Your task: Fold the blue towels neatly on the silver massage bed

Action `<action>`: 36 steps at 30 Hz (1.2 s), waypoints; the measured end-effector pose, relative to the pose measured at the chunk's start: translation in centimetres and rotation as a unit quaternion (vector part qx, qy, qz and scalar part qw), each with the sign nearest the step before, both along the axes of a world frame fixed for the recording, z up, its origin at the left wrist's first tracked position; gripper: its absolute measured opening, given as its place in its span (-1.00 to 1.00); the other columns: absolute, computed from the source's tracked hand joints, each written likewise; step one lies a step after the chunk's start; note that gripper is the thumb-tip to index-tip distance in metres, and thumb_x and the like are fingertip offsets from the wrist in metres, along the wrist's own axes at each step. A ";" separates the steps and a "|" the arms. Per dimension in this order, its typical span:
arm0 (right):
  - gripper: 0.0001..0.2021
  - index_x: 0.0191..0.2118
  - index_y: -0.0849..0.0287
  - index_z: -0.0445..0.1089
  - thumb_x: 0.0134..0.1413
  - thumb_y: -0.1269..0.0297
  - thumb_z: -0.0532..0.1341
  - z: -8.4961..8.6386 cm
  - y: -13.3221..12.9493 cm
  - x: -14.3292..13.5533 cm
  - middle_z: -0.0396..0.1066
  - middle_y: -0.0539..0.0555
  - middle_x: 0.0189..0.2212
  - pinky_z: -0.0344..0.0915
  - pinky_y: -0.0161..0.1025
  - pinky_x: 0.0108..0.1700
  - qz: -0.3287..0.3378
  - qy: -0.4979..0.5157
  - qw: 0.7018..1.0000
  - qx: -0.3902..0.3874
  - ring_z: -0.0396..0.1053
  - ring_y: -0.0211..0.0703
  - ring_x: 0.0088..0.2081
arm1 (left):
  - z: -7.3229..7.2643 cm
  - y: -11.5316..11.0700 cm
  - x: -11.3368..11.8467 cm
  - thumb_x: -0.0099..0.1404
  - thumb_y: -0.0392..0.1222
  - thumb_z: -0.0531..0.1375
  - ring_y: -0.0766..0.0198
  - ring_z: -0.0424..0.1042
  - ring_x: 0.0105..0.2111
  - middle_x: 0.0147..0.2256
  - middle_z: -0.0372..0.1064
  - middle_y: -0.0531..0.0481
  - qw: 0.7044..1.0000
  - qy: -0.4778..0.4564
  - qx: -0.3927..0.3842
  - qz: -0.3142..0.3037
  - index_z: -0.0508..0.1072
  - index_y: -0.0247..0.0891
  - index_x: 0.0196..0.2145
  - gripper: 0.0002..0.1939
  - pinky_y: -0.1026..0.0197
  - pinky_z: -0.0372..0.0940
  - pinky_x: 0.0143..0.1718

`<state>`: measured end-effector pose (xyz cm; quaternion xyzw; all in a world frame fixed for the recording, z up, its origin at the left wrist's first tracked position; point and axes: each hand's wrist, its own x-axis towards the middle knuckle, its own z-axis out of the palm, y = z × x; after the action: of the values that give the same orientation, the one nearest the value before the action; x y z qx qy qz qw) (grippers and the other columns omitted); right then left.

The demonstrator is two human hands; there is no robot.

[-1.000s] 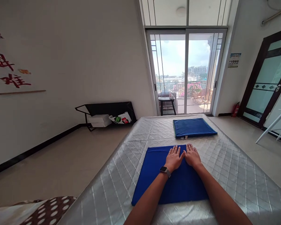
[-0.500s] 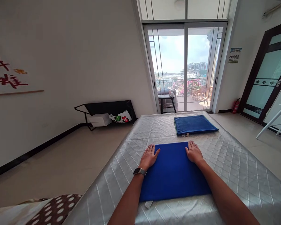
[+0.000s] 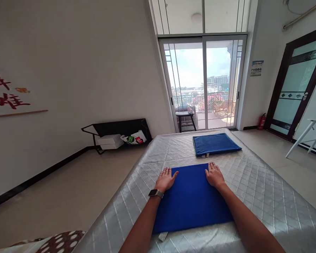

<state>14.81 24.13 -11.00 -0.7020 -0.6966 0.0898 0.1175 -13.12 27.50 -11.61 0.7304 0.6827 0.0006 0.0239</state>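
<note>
A flat blue rectangular cloth piece, perhaps a cushion cover, lies on the silver quilted table cover before me. A small white tag sticks out at its near left edge. My left hand rests flat on its far left corner, fingers stretched out and thumb apart; a watch is on that wrist. My right hand lies flat on the far right corner, fingers extended. Beyond them is a similar blue piece or stack, with small tags on its near edge.
A black low rack with white boxes and a printed bag stands by the left wall. A brown dotted cloth is at bottom left. Sliding glass doors are ahead; a fire extinguisher and white-legged stand are right.
The view has tilted slightly upward and shifted, so the room appears a little lower in the frame. Both hands stay flat on the far corners of the blue cloth piece.
</note>
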 end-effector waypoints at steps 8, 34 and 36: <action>-0.39 0.41 0.46 -0.06 0.35 0.23 -0.12 -0.7 0.2 0.3 -0.13 0.27 0.41 -0.25 -0.09 0.40 0.016 -0.019 1.000 0.008 -0.23 -0.04 0.43 | -0.4 -1.4 13.9 0.49 0.13 -0.31 0.05 -0.05 0.39 0.35 0.07 -0.23 0.970 -0.046 0.087 -0.221 0.12 -0.35 0.35 -0.30 -0.05 -0.02 0.35; -0.37 0.42 0.44 -0.08 0.38 0.15 -0.18 0.6 -0.4 0.1 -0.12 0.23 0.42 -0.27 -0.16 0.39 0.001 -0.013 1.000 -0.012 -0.24 -0.10 0.43 | -2.7 -0.8 -1.1 0.44 0.24 -0.30 -0.01 -0.08 0.39 0.37 -0.05 -0.32 0.996 -0.047 0.073 0.009 0.07 -0.50 0.36 -0.17 -0.03 -0.07 0.36; -0.38 0.42 0.44 -0.08 0.38 0.16 -0.17 0.7 -0.4 0.1 -0.12 0.24 0.42 -0.26 -0.15 0.39 0.001 -0.016 1.000 -0.013 -0.23 -0.10 0.43 | -2.5 -0.9 -0.9 0.44 0.24 -0.29 -0.01 -0.07 0.39 0.37 -0.03 -0.31 0.996 -0.051 0.074 0.006 0.08 -0.48 0.36 -0.18 -0.03 -0.07 0.36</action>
<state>14.94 23.71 -10.30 -0.7045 -0.6976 0.0878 0.0971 -13.99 26.59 -14.14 0.7248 0.6832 0.0884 0.0047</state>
